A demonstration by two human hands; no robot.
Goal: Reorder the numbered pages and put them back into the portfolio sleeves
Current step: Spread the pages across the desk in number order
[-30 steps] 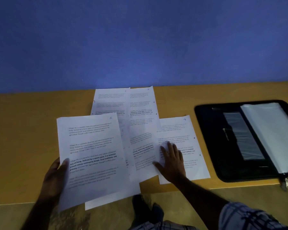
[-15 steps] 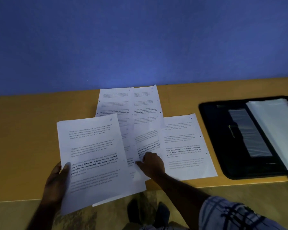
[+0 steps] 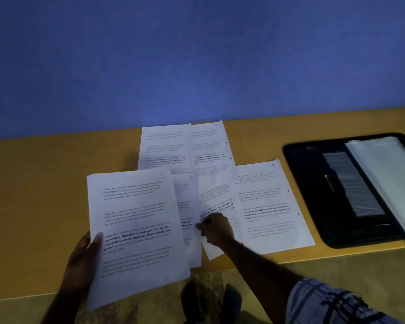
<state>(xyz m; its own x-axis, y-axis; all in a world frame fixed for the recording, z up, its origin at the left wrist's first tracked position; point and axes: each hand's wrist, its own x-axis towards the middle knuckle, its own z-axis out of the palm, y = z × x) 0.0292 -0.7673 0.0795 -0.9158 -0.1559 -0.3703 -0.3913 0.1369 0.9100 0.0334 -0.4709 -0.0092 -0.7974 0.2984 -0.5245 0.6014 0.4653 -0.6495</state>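
left hand (image 3: 82,260) grips page 5 (image 3: 136,220); right hand (image 3: 216,230) pinches an overlapped sheet (image 3: 215,197) (page 9 (image 3: 271,206) alongside). open portfolio (image 3: 313,183) far right, ochre bench (image 3: 45,195), blue wall (image 3: 197,54).

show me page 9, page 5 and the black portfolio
page 9 (image 3: 271,206), head view, middle of the sheet
page 5 (image 3: 138,230), head view, middle of the sheet
black portfolio (image 3: 323,195), head view, bare inner left panel
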